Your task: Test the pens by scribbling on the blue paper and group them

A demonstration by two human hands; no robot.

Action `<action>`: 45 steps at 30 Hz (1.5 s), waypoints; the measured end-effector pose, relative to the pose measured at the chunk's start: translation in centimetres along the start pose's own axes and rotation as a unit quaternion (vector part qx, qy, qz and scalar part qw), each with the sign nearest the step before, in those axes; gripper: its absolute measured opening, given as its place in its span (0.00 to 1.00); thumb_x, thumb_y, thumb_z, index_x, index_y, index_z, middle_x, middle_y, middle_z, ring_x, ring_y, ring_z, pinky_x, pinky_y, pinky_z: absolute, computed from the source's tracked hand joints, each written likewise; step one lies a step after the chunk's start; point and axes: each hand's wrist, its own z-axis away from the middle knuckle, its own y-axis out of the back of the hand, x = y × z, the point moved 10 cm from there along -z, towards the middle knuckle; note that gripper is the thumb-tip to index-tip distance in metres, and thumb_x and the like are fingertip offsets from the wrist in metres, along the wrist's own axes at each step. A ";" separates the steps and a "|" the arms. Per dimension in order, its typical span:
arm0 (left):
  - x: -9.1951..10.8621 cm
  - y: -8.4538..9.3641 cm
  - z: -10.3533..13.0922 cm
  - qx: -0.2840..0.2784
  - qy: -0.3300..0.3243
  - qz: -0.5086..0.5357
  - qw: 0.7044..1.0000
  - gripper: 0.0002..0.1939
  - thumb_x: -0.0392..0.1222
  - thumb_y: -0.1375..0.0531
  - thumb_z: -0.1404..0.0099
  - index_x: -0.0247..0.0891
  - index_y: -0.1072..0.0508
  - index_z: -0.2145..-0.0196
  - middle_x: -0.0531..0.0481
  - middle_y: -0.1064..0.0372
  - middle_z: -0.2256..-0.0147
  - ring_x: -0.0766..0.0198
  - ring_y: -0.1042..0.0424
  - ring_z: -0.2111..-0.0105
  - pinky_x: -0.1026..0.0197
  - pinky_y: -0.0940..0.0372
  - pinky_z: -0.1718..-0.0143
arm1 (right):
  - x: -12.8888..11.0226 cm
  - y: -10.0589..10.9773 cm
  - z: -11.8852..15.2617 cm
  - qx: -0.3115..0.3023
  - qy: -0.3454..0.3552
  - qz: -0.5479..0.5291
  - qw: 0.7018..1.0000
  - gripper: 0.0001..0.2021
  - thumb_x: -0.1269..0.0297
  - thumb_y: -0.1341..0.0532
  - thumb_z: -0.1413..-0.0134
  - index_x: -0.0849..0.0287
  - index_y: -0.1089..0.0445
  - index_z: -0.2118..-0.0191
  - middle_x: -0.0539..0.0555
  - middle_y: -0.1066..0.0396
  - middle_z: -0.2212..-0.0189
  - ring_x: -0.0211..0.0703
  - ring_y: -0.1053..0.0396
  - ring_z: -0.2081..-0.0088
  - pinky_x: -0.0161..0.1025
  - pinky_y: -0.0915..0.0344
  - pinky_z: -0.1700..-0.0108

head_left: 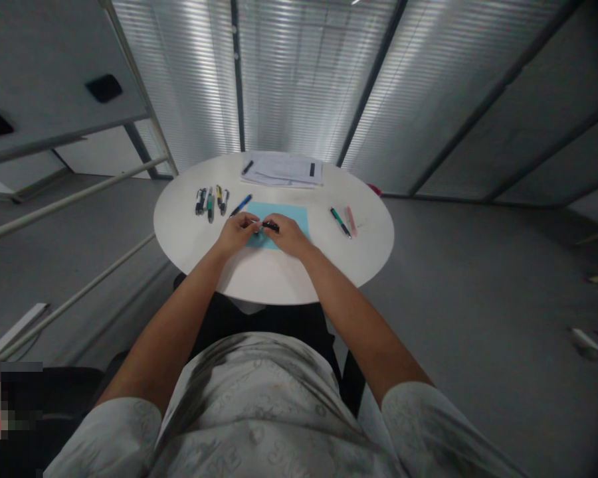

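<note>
Over a light blue sheet [293, 214], both hands meet at a small black pen [270, 226]. My right hand [288, 234] is closed around its dark part, with the fingers curled over it. From the other side, my left hand [239, 232] pinches the pen's lighter, thin end between thumb and fingers. Whether the pen is whole or in pieces there, I cannot tell. Just beyond my left hand lies a blue pen [241, 205], partly beside the sheet.
Several pens and markers [210, 204] lie at the left of the round white table [274, 285]. A green-and-black pen [340, 222] and a pink strip-like item [351, 220] lie at the right. Papers [282, 170] rest at the far edge. White rails [80, 191] stand left.
</note>
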 end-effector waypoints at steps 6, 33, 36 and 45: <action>0.3 0.1 0.2 -0.012 0.009 -0.051 0.999 0.13 0.51 0.34 0.43 0.37 0.23 0.71 0.47 0.23 0.72 0.60 0.28 0.70 0.58 0.35 0.66 | 0.2 -0.1 0.0 -0.004 -0.012 -0.007 1.000 0.07 0.67 0.39 0.40 0.57 0.26 0.57 0.54 0.25 0.60 0.44 0.31 0.58 0.42 0.36 0.51; 0.3 0.1 0.3 0.029 -0.047 -0.285 0.957 0.08 0.40 0.33 0.44 0.41 0.20 0.64 0.37 0.25 0.60 0.42 0.28 0.51 0.44 0.35 0.50 | 1.8 0.7 0.0 0.034 -0.049 0.027 0.998 0.07 0.65 0.38 0.40 0.55 0.25 0.57 0.53 0.23 0.60 0.45 0.28 0.58 0.42 0.33 0.51; 0.1 -0.5 0.4 0.010 -0.048 -0.314 0.948 0.05 0.40 0.35 0.42 0.41 0.20 0.66 0.36 0.25 0.62 0.38 0.29 0.51 0.42 0.35 0.51 | 2.1 0.8 0.0 0.036 -0.055 0.033 0.997 0.07 0.65 0.38 0.39 0.55 0.25 0.57 0.53 0.22 0.59 0.45 0.28 0.59 0.42 0.33 0.51; 0.0 0.1 0.0 0.011 -0.044 -0.214 0.976 0.06 0.45 0.39 0.36 0.42 0.25 0.64 0.45 0.24 0.69 0.56 0.29 0.69 0.54 0.36 0.62 | 1.9 1.1 0.2 0.032 -0.071 0.033 0.996 0.13 0.64 0.38 0.38 0.53 0.25 0.48 0.52 0.22 0.59 0.45 0.27 0.59 0.43 0.32 0.50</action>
